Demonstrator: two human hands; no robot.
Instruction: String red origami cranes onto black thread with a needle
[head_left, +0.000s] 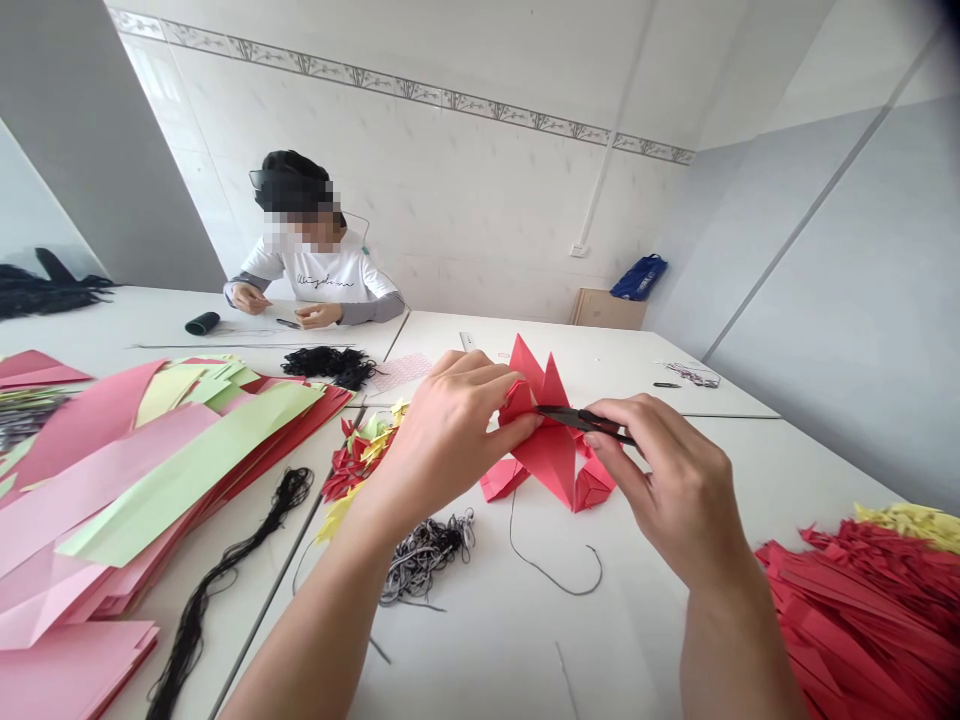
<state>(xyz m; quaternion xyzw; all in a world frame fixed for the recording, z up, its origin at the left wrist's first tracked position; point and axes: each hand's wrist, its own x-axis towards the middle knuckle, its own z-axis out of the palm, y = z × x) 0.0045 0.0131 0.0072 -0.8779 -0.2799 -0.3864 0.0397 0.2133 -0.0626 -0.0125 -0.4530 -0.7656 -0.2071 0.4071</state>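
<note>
My left hand (469, 420) is closed on a red folded-paper ornament (541, 455) with several pointed tips, pinching it between thumb and fingers. In my right hand (667, 470) is a pair of small black thread snips (577, 415), whose tip meets the paper close to my left thumb. The exact contact at the tip is too small to make out. A dark cord (551, 575) trails from beneath the ornament and curls on the white table. Just left of it, partly behind my left forearm, lies a tangled heap of grey and black cord (424, 560).
Pink and green paper sheets (172, 470) cover the left side, beside a black thread bundle (225, 570). Small red and yellow folded pieces (356, 460) lie behind my left arm. Red folded strips (862, 600) are piled at right. Across the table sits another person (319, 265), hands working.
</note>
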